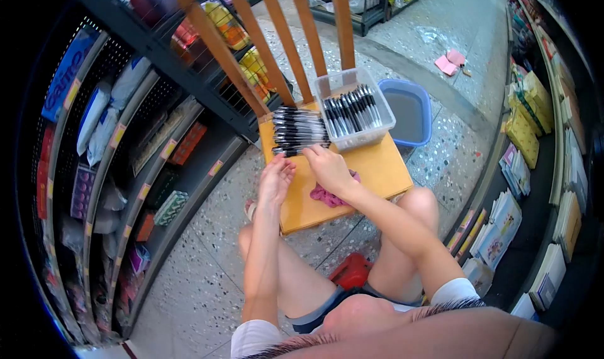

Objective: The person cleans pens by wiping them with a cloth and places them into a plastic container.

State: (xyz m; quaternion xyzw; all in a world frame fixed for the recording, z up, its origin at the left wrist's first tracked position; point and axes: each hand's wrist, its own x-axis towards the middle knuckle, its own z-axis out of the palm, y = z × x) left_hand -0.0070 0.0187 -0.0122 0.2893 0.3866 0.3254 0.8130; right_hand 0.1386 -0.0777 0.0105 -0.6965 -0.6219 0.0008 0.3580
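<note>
Reaching pens (299, 131) near the seat edge (266, 139), both hands (275, 182) (329, 170) hide whether they grasp any.

Short, plain white sleeves (255, 338) leave both forearms (264, 252) bare. The shorts (308, 325) are dark navy with a paler grey-blue band (316, 309) along the leg opening.

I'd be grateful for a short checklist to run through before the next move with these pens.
1. Loose pens laid side by side on the chair: ok.
2. Clear box open at the top, holding pens: ok.
3. Left hand and right hand at the pile's near edge: ok.
4. Right hand's grip on a pen: cannot tell.
5. Pink cloth apart from the pile: ok.
</note>
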